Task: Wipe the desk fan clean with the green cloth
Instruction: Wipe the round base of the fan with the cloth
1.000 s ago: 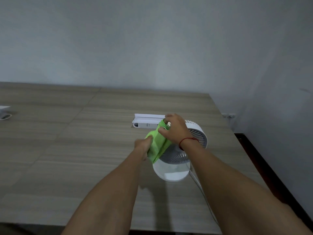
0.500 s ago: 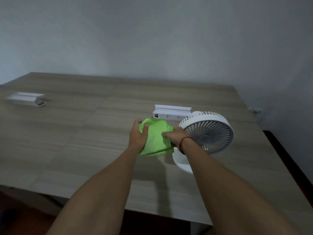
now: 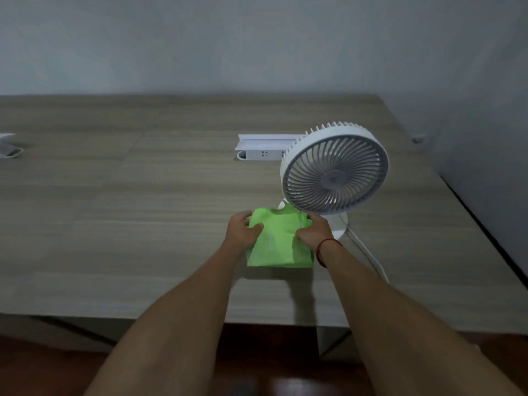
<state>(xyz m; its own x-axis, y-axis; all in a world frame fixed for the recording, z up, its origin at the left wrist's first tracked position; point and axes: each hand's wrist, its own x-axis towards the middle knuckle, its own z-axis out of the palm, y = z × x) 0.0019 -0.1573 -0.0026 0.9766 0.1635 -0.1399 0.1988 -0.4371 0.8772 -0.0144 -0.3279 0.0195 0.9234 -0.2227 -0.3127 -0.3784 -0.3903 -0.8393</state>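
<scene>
The desk fan (image 3: 335,170) is taken as the landmark: it stands upright on the wooden desk (image 3: 114,224), its round grille tilted toward the camera, its base (image 3: 340,224) partly hidden. The green cloth (image 3: 278,241) is held just in front of and below the grille, its far edge lying over the left part of the base. Whether its lower edge rests on the desk or hangs just above it cannot be told.

The cloth is gripped at both sides. On the side away from the fan, the left hand (image 3: 243,231) is closed on the cloth's edge, thumb pressed on top. On the side nearest the base, the right hand (image 3: 314,231) is likewise pinched on the cloth, a red cord seen at the wrist. The cloth is stretched flat between them, apparently being folded or readied.

Several risks are judged from here. The fan is light-looking and top-heavy; if the grille is pushed hard without the base being steadied, it could be tipped backward toward the white power strip (image 3: 263,150) behind it. The white cable (image 3: 368,255) runs from the base past the right forearm and could be snagged, dragging the fan. Loose cloth could be caught in the grille slats.
</scene>
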